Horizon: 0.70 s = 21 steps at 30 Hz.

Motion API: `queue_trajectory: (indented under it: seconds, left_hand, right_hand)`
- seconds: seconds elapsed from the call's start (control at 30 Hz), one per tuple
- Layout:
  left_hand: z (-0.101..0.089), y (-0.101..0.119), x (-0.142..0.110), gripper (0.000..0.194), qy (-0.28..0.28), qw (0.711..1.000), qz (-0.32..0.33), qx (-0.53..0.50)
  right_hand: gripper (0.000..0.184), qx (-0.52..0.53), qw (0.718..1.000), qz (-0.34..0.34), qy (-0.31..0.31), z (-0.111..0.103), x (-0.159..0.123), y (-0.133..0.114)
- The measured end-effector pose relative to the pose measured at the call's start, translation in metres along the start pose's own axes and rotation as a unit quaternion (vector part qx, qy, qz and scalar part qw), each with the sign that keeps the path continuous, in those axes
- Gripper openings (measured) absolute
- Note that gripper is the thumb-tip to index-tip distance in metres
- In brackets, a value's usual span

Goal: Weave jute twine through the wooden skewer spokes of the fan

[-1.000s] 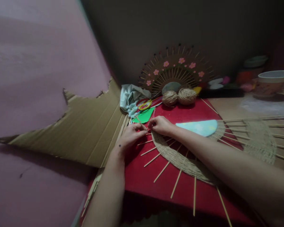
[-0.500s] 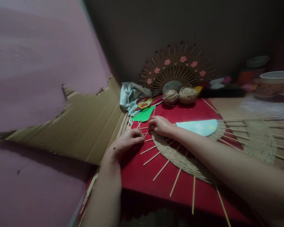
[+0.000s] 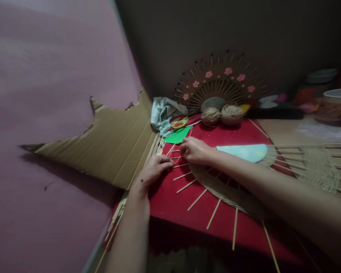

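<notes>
A half-round woven fan [image 3: 216, 192] with thin sticks radiating from it lies on a red cloth [image 3: 170, 201]. At its upper left end, my right hand [image 3: 197, 151] is closed in a pinch on the edge of the weave, its fingertips partly hidden. My left hand [image 3: 158, 168] is just left of it, thumb and forefinger pressed together on a thin strand of twine [image 3: 177, 160] among the stick ends. A pale blue half-round piece [image 3: 241, 152] sits at the fan's centre. My right forearm covers part of the weave.
Two twine balls [image 3: 232, 115] sit behind the hands, before a flowered fan [image 3: 227, 72] leaning on the wall. Yellow-handled scissors [image 3: 180, 123], green paper [image 3: 178, 135] and a crumpled cloth [image 3: 165, 113] lie nearby. Cardboard [image 3: 102, 144] stands at left, a bowl [image 3: 337, 102] far right.
My left hand has drawn slightly away from the right hand, leaving a thin strand and stick ends visible between them. My right hand stays at the weave's edge. The view has shifted slightly left.
</notes>
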<state>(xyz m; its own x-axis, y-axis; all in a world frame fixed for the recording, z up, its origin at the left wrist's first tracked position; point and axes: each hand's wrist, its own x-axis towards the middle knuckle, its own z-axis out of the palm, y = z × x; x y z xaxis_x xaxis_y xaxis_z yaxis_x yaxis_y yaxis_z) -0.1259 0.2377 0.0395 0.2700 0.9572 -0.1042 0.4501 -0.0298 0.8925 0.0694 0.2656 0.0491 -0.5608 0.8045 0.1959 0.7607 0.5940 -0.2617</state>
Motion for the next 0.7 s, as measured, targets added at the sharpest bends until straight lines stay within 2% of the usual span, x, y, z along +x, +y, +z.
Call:
queue_trajectory:
  seconds: [0.2, 0.4, 0.7]
  left_hand:
    - [-0.001, -0.004, 0.004, 0.021, 0.013, 1.0, -0.007, -0.012]
    - [-0.004, -0.008, 0.006, 0.023, 0.043, 0.999, 0.0, -0.032]
    - [-0.002, -0.007, -0.003, 0.03, 0.071, 0.995, 0.002, -0.064]
  right_hand:
    - [0.025, -0.062, 0.995, -0.06, -0.049, 0.007, -0.009, -0.023]
    - [0.025, -0.078, 0.993, -0.049, -0.067, 0.002, -0.008, -0.024]
    - [0.026, -0.075, 0.995, -0.036, -0.056, -0.001, -0.006, -0.019]
